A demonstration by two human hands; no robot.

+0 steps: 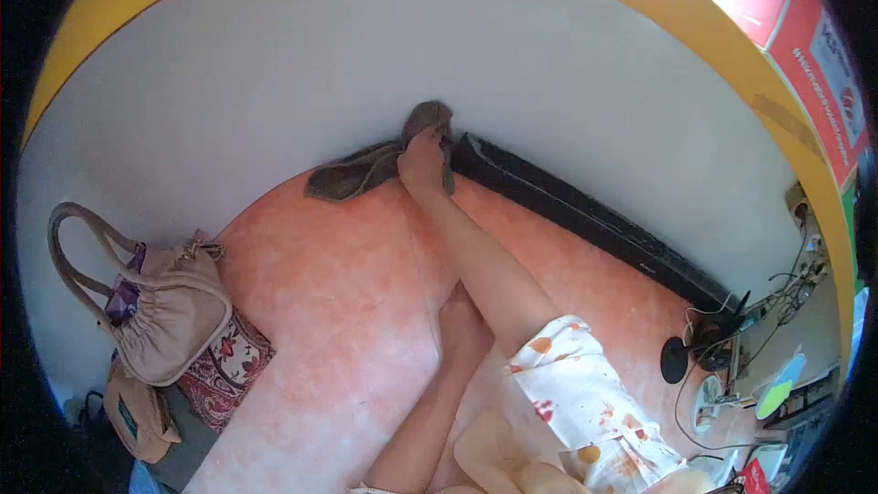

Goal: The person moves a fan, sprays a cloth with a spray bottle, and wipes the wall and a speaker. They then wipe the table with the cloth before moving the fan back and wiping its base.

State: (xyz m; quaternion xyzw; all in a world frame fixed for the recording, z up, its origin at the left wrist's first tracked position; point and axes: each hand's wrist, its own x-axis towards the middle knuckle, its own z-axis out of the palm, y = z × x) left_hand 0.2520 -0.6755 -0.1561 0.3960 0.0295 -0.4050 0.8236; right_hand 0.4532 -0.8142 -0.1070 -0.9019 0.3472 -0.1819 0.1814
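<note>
- Grip: your right hand [423, 163] has a bunch of dark cloth [352, 178] gathered in its fingers, part poking up above the knuckles, part hanging below.
- Your left hand [464, 318] sits low over the desk [320, 293], partly behind your right forearm. Can't tell its finger state.
- Cloth location: desk's far edge, against the wall [320, 55], just beside the left end of the black bar [585, 210]. A loose flap trails left along that edge.
- Progress, my read: mid-work. Cloth is in hand and in use, not set down. How much is done or left, one frame won't tell you; mottled desktop hides any treated/untreated line.
- Cloth: dark grey-brown, soft, limp, crumpled, with a paler rim on the flap.
- Desk: smooth, orange-pink marbled, pale glare toward the near side. Far edge curves on your left.
- Bar: long, slim, boxy, matte; runs along the far edge toward the right corner.
- By the left edge: beige handbag [174, 311], gathered sides, looped handles; red-and-white patterned bag [229, 366] tucked under it.
- Right side: round black base [675, 359], flat disc, thin cables near it.
- Your sleeve [585, 393]: white, loose, orange-brown spots.
</note>
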